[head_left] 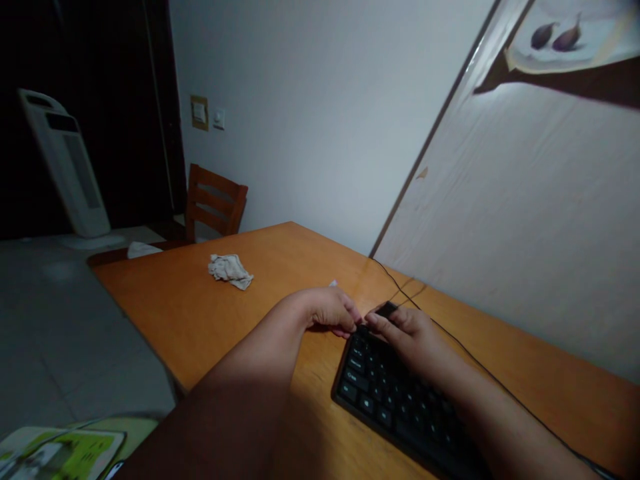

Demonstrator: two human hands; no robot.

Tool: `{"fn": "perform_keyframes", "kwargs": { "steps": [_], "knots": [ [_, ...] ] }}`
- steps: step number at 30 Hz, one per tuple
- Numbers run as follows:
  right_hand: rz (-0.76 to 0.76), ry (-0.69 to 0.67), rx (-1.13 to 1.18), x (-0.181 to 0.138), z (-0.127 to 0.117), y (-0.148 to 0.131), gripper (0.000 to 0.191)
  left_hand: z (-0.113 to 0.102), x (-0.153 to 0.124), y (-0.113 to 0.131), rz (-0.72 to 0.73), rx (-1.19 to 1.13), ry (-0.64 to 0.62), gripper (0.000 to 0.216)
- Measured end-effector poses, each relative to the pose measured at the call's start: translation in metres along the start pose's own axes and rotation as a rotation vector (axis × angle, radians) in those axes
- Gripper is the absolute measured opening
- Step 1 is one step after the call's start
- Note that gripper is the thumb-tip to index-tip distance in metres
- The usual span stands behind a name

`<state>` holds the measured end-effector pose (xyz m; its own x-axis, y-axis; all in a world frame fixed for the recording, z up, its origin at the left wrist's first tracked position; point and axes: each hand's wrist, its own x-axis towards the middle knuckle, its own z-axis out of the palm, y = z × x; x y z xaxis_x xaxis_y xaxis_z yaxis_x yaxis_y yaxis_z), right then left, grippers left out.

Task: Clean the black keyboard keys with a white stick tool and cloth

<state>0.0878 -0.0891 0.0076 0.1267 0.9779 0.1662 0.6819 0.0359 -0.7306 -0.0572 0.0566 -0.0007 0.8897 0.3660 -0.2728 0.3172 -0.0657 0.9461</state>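
Note:
A black keyboard [385,393] lies on the orange wooden table [200,307], its thin black cable [465,350] running along the wall. My left hand [327,310] is curled at the keyboard's far corner, fingertips pinched together on something I cannot make out. My right hand [407,333] rests over the keyboard's far end, fingers bent and meeting the left fingertips at that corner. What the right fingers grip is hidden.
A crumpled cloth [230,268] lies farther out on the table. A wooden chair [215,200] stands at the far end, a white heater [65,163] on the floor beyond. Green printed papers [60,453] lie at the lower left. The wall runs close on the right.

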Motion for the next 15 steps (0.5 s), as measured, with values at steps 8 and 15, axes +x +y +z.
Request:
{"fn": "perform_keyframes", "kwargs": {
  "steps": [8,15],
  "knots": [
    [0.045,0.225,0.066,0.003,-0.006,0.002,0.041,0.002,0.003,0.001,-0.008,-0.009,0.140,0.010],
    [0.143,0.362,0.050,0.007,-0.027,-0.001,0.045,-0.006,0.026,-0.013,0.003,0.053,0.370,0.018]
  ]
}}
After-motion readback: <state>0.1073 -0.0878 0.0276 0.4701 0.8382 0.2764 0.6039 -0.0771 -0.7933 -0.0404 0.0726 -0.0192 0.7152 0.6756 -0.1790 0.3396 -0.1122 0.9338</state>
